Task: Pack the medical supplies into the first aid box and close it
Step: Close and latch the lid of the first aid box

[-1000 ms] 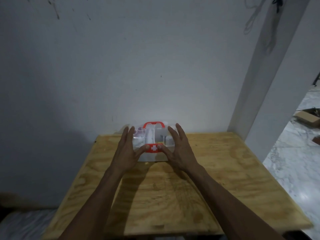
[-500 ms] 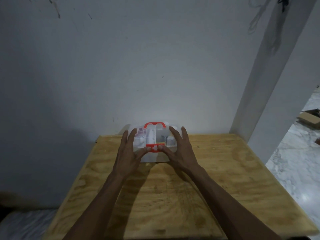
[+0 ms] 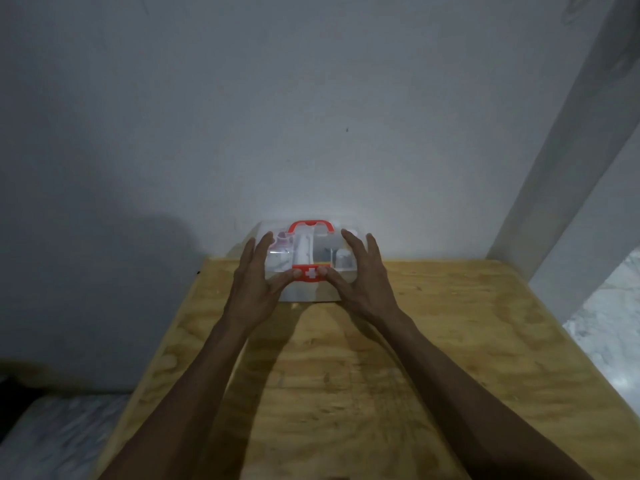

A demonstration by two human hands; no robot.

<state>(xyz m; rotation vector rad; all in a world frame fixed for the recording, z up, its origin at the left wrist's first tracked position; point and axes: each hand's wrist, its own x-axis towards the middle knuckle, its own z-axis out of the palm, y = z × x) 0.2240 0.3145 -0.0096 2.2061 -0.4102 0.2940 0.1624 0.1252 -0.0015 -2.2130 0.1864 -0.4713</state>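
A clear plastic first aid box point(image 3: 308, 292) with a red handle point(image 3: 311, 226) and a red latch bearing a white cross point(image 3: 310, 273) stands at the far edge of the wooden table, against the wall. Its lid is down, and white supplies point(image 3: 323, 252) show through it. My left hand point(image 3: 254, 289) lies on the lid's left side, fingers spread, thumb at the latch. My right hand point(image 3: 363, 282) mirrors it on the right side, its thumb pressing the latch from the other end.
The plywood table point(image 3: 433, 341) stretches toward me between my forearms. A grey wall rises right behind the box. A white pillar point(image 3: 561, 202) stands at the right, with marble floor point(image 3: 609, 327) beyond the table's right edge.
Both hands stay on the box lid with thumbs at the latch. The view has tilted slightly; the box has not visibly shifted on the table.
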